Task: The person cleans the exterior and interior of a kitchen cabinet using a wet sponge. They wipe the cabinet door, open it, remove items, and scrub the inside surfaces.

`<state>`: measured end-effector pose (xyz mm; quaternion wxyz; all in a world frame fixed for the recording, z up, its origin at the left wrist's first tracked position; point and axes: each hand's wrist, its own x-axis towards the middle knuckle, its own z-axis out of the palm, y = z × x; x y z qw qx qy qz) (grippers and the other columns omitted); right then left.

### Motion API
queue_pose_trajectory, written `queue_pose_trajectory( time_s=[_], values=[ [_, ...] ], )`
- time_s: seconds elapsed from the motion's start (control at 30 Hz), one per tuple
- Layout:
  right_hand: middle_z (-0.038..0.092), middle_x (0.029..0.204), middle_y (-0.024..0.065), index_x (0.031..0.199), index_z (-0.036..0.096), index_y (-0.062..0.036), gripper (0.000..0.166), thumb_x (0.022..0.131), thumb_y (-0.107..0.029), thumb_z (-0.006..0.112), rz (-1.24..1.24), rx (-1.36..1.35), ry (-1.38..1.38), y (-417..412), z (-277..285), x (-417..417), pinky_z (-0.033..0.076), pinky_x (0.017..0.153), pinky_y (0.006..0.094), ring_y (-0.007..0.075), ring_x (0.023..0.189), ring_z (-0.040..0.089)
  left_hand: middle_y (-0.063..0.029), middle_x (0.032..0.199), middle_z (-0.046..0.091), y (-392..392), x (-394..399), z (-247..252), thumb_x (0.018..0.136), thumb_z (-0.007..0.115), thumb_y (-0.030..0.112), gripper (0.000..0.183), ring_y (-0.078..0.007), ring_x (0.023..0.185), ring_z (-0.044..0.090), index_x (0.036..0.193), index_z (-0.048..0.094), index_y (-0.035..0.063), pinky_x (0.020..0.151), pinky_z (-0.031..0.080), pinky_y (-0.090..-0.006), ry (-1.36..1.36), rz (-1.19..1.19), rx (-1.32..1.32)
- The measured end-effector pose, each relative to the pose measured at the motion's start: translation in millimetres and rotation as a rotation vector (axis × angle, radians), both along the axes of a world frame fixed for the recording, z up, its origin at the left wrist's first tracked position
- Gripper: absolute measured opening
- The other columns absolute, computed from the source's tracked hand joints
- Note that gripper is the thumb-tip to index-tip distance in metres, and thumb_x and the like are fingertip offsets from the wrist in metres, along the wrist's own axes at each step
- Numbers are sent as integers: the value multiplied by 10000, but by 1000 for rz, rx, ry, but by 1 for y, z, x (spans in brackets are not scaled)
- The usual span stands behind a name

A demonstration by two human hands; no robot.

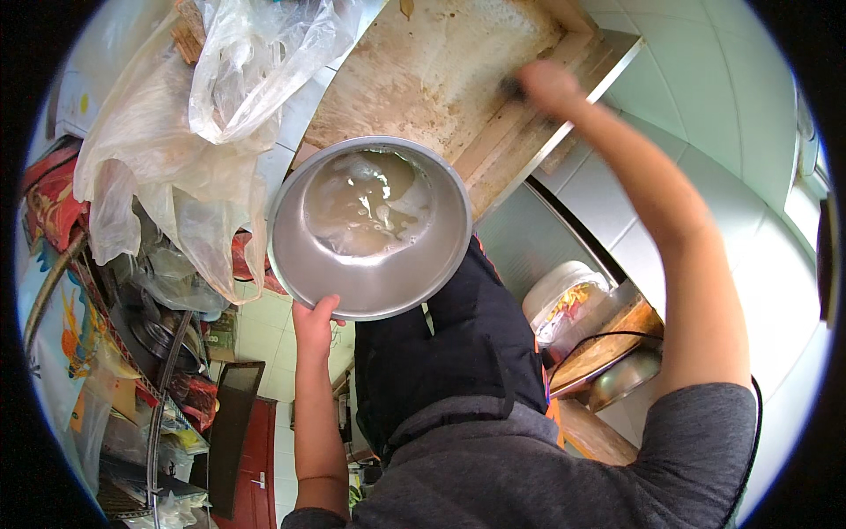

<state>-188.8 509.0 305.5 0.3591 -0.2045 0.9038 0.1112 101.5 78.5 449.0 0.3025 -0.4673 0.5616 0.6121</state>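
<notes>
My left hand [316, 327] grips the near rim of a stainless steel basin [370, 294], its thumb over the edge. Cloudy, greyish water [350, 205] with some foam lies in the basin. Up and to the right, my right hand [548, 89] is blurred by motion. It is closed around a small dark thing [512, 88], too blurred to name, against the inner corner of a stained wooden panel with a raised border [436, 73]. Brown stains and pale, worn patches mark the panel. The basin hides part of its near edge.
Translucent plastic bags [158, 132] hang at the left, close to the basin. Below them stands a metal rack [155, 423] with pans and bags. At right are a white plastic container [568, 281], a wooden board [611, 337] and a metal bowl [624, 380]. Tiled wall [714, 106] borders the right side.
</notes>
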Motion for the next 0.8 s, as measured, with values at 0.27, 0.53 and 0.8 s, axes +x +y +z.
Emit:
queue_pose_trajectory(
  time_s=[0.27, 0.53, 0.8],
  values=[
    [694, 850, 143, 789, 698, -69, 97, 770, -127, 622, -72, 56, 28, -57, 14, 47, 561, 713, 443, 317, 833, 683, -80, 909, 624, 14, 2, -1, 796, 579, 10, 306, -139, 672, 597, 1099, 549, -19, 467, 461, -260, 8, 75, -26],
    [683, 889, 150, 850, 717, -123, 136, 767, -118, 610, -7, -252, -84, -41, 38, 56, 544, 739, 465, 335, 878, 668, -85, 923, 635, 11, -2, 10, 802, 561, 11, 307, -144, 688, 599, 1106, 559, -29, 472, 445, -250, -2, 26, -43],
    [684, 1011, 136, 957, 701, -117, 199, 839, -85, 544, -43, 72, 451, 67, 53, -70, 545, 790, 439, 340, 953, 659, -82, 905, 627, 20, -7, 3, 793, 555, 9, 304, -140, 682, 596, 1094, 556, -29, 466, 444, -254, 17, 18, -55]
  ],
)
